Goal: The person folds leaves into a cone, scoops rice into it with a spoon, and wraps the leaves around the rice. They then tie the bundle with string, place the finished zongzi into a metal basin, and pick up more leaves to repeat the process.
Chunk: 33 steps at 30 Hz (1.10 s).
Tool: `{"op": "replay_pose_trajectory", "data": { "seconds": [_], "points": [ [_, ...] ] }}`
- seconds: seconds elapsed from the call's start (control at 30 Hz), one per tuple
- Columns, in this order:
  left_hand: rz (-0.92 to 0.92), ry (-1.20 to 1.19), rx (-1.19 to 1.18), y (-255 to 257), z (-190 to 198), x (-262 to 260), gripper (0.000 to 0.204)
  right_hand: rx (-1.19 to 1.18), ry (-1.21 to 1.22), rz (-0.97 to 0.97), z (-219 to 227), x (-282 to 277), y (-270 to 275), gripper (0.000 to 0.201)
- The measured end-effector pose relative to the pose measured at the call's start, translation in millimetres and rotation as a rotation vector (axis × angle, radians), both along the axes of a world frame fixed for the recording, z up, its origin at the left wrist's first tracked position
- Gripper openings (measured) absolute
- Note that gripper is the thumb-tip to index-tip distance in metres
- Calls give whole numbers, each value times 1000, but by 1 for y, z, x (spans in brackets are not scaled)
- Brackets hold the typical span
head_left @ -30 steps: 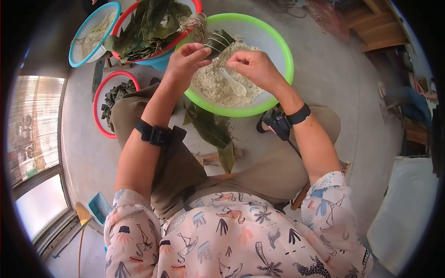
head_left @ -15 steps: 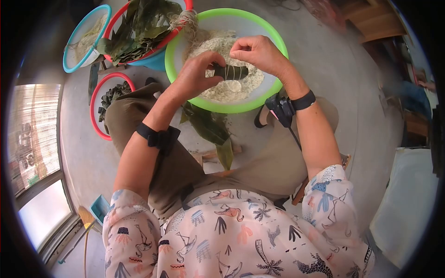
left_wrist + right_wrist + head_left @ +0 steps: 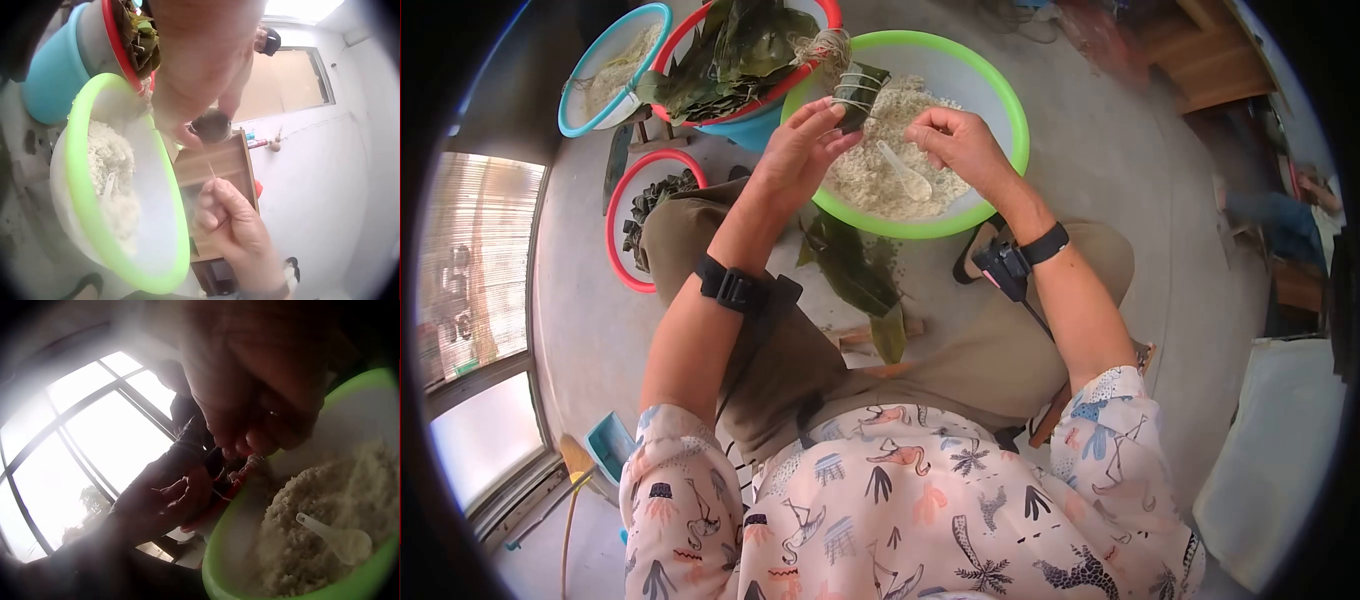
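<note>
The left hand (image 3: 800, 152) grips the leaf-wrapped parcel (image 3: 860, 98), thumb and fingers closed; rightward, slightly nearer, the right hand (image 3: 968, 152) pinches string (image 3: 211, 169).

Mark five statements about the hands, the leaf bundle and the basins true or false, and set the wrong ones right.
1. The left hand holds the leaf-wrapped bundle. True.
2. The spoon is in the right hand. False: it lies on the rice, and the right hand pinches a thin string.
3. The basin holding the rice has a green rim. True.
4. The bundle has no string around it. False: string is wound around its leaves.
5. The two hands are clasped together. False: they are apart, with a gap between them.
</note>
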State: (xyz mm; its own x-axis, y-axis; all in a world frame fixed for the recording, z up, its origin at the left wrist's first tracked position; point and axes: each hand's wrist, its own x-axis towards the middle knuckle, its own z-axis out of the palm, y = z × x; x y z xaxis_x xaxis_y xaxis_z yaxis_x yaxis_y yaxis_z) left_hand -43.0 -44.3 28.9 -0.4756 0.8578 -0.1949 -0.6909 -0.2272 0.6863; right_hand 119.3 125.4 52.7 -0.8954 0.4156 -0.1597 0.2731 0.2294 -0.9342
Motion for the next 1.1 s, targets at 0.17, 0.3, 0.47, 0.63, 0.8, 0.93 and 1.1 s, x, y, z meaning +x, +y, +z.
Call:
{"op": "replay_pose_trajectory", "data": {
  "seconds": [0.17, 0.3, 0.47, 0.63, 0.8, 0.93, 1.1],
  "points": [
    [105, 483, -304, -16, -4, 29, 31, 17, 131, -39, 12, 15, -32, 14],
    [155, 955, -498, -29, -4, 55, 43, -159, 275, -92, 4, 23, -54, 17],
    [251, 1063, -617, -40, 5, 88, 49, -529, 316, -159, -15, 27, -75, 18],
    [200, 1066, -729, -46, -14, 99, 49, -547, 268, -77, -29, 28, -83, 18],
    [125, 1163, -780, -49, -23, 101, 51, -400, 154, -9, -36, 27, -82, 17],
    [6, 1229, -739, -56, -18, 83, 45, -247, 48, 60, -32, 24, -76, 19],
    [-333, 1473, -580, -64, -8, 36, 17, -146, 40, 81, -25, 19, -80, 18]
  ]
}}
